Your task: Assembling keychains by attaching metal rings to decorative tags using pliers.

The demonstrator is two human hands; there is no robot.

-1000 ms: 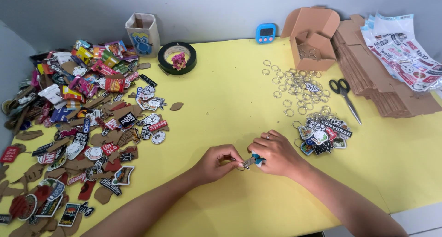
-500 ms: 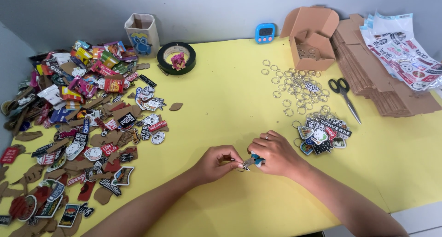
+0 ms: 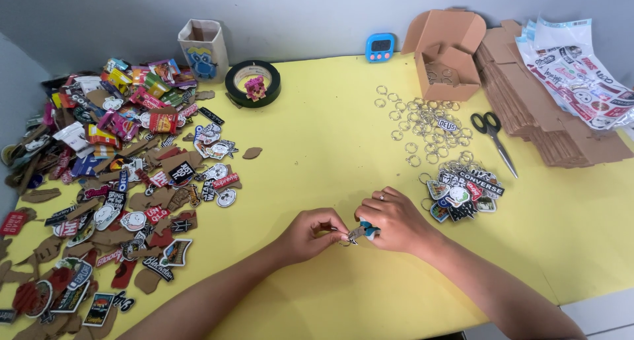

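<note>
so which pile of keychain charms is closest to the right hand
The small pile right of the right hand, sitting just below the loose metal rings. The big spread covers the table's far left side.

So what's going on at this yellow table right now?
A person's left hand and right hand meet over the yellow table, pinching a small teal-and-silver tool and a metal ring between them. A pile of finished colourful keychains lies just right, loose silver rings beyond, and flat cut-out patches spread left.
</note>
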